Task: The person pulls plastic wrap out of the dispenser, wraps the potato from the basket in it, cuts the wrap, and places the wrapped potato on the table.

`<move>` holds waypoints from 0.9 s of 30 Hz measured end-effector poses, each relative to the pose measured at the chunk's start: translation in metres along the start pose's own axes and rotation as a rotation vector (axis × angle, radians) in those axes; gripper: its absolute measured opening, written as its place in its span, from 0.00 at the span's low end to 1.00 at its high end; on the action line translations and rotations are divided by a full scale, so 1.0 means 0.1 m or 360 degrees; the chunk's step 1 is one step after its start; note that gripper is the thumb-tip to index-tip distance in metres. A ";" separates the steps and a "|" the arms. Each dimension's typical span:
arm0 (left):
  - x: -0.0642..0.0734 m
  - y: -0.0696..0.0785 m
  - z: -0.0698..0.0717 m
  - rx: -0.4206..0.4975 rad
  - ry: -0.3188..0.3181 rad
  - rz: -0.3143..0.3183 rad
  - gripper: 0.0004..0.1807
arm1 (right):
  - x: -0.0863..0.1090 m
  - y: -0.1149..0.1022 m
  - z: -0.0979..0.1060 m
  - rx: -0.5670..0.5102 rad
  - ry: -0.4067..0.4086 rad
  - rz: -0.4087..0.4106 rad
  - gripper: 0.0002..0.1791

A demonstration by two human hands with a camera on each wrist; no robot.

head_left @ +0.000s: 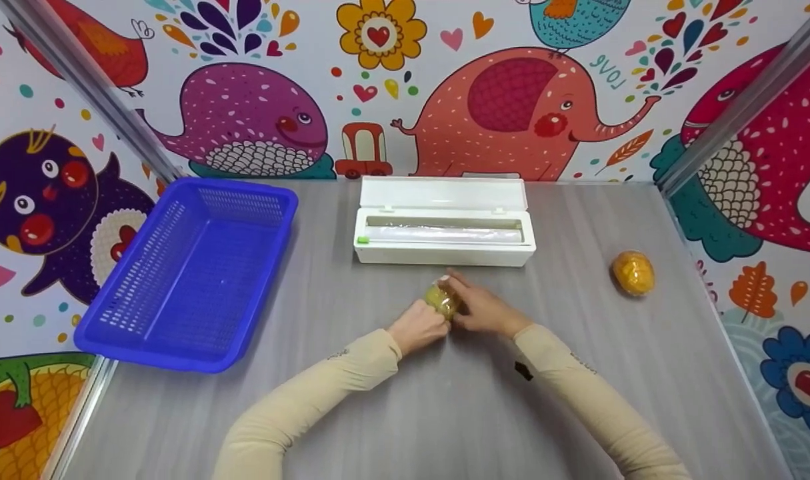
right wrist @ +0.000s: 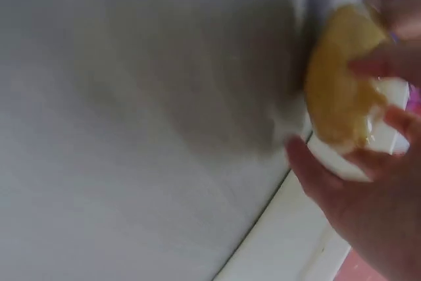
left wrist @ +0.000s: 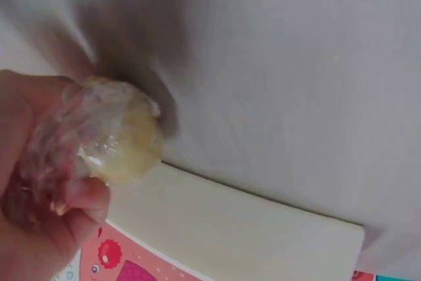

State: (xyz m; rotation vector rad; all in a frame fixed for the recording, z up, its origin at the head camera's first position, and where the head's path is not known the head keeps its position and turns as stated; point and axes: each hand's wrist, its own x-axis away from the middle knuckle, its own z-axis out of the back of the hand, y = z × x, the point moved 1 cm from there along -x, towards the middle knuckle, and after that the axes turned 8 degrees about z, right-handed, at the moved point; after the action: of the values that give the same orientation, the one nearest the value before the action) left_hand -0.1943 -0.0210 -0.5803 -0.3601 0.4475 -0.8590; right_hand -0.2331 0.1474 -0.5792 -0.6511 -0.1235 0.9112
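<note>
A yellow fruit wrapped in clear cling film [head_left: 441, 301] is between both hands, in front of the white film dispenser [head_left: 445, 256]. My left hand [head_left: 418, 327] grips it from the left, with bunched, shiny film [left wrist: 52, 143] in its fingers in the left wrist view. From the other side my right hand [head_left: 485, 310] holds the fruit, its fingers [right wrist: 375, 60] curled about it and one digit standing apart in the right wrist view. The fruit's exact kind is hard to tell under the film. A second film-wrapped, orange-yellow fruit [head_left: 634, 273] lies on the table to the right.
The dispenser's lid [head_left: 443, 193] is raised, showing a film roll [head_left: 445, 235] inside. At the left stands a blue plastic basket [head_left: 261, 333] with slotted sides. A small dark piece [head_left: 523, 371] shows beside the right sleeve. Patterned walls border the grey table [head_left: 445, 427].
</note>
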 end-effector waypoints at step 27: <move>0.12 -0.15 -0.03 0.1482 -0.0766 0.1391 0.22 | -0.05 -0.09 -0.05 -0.0317 0.0185 -0.0417 0.27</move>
State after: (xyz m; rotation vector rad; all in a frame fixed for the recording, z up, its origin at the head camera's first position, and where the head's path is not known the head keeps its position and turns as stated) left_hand -0.1984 -0.0398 -0.5790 0.4773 -0.2727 -0.0433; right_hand -0.2282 0.1374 -0.5767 -0.8493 -0.1928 0.6113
